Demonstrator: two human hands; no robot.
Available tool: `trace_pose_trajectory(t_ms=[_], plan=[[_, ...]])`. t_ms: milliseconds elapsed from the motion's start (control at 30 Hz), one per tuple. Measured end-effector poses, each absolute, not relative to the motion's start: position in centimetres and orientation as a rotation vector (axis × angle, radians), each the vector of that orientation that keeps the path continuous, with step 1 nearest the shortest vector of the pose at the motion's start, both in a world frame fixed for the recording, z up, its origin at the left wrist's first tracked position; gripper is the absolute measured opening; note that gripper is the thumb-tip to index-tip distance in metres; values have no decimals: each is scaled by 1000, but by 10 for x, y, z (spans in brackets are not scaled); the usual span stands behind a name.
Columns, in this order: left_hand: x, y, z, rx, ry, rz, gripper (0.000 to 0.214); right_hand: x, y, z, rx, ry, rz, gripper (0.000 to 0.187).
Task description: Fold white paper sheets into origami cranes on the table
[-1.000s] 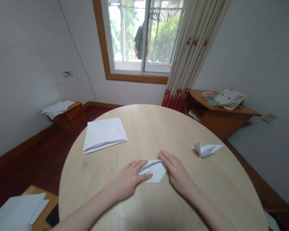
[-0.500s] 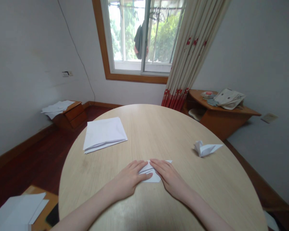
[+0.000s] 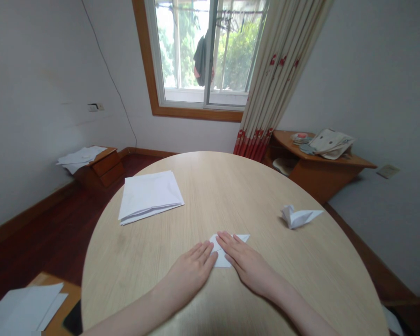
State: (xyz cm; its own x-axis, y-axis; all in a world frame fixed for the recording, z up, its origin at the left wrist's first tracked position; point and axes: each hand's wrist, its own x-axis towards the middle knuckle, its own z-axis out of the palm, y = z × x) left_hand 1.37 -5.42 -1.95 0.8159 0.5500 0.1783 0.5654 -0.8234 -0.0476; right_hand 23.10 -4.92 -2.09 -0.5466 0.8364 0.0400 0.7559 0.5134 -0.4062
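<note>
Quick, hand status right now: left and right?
Left hand: open, flat on the round table, fingertips on the folded white paper.
Right hand: open, palm down on the same paper, grasping nothing.

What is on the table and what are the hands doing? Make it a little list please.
left hand: flat, fingers at the left edge of the small folded paper
right hand: flat, pressing down on the same paper
small folded paper: white, mostly covered by both hands
paper stack: white sheets, far left on the table
folded paper figure: on the right, apart from the hands
table: round, light wood
</note>
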Motion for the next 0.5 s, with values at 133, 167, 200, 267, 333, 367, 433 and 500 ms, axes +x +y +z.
trace_pose_trajectory(t_ms=[133,167,200,267,333,367,433,500], plan=[[25,-66,-41,-2709,-914,-268,39,230,-51,-18,-1359,-2570,433,46],[28,-69,-46,-2675,-924,-261,40,229,-51,-17,-1359,-2584,409,46],[30,-72,-49,-2644,-929,-256,42,229,-51,-16,-1360,-2600,384,46],[33,-76,-54,-2594,-952,-245,43,229,-52,-15,-1363,-2625,335,46],[36,-78,-55,-2579,-970,-235,42,229,-52,-16,-1363,-2633,297,46],[37,-78,-55,-2590,-980,-233,41,229,-52,-18,-1364,-2626,284,46],[38,-78,-53,-2632,-1031,-256,42,228,-52,-22,-1379,-2595,264,47],[37,-75,-52,-2675,-1131,-322,46,226,-52,-27,-1407,-2569,244,47]])
